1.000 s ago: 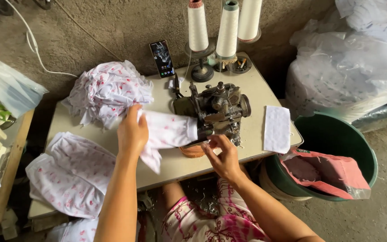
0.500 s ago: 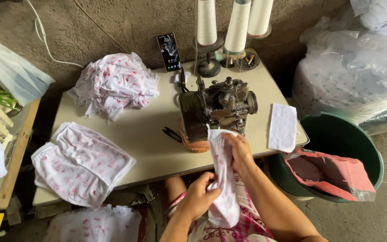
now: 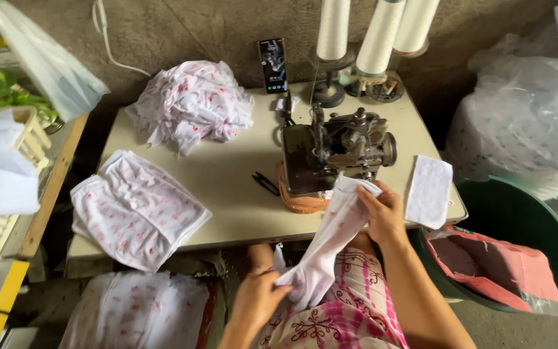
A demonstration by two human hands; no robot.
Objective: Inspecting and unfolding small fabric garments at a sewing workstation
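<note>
- Fabric piece point(image 3: 330, 242), white with pink print, stretched in a slanting line from the sewing machine point(image 3: 334, 152) down toward the lap, off the near edge of the table point(image 3: 240, 181).
- Right hand point(image 3: 382, 216) closed on the upper end of the fabric piece, just in front of the machine, fingers pinched together around the cloth.
- Left hand point(image 3: 259, 297) clamped on the lower end, below the table edge, fingers curled into the bunched cloth.
- Black scissors point(image 3: 266, 183) lying on the table just left of the machine.
- Folded stack of printed garments point(image 3: 137, 210) at the near left of the table; crumpled heap of the same cloth point(image 3: 192, 103) at the far left.
- Phone point(image 3: 274, 64) propped upright against the far wall, beside three tall white thread cones point(image 3: 376, 39) behind the machine.
- White rectangular cloth point(image 3: 429, 190) lying flat at the table's right edge.
- Green tub point(image 3: 524, 220) on the floor to the right, with a pink bag point(image 3: 492, 271) draped over its rim.
- Clear plastic sack point(image 3: 531, 123) bulging at the far right.
</note>
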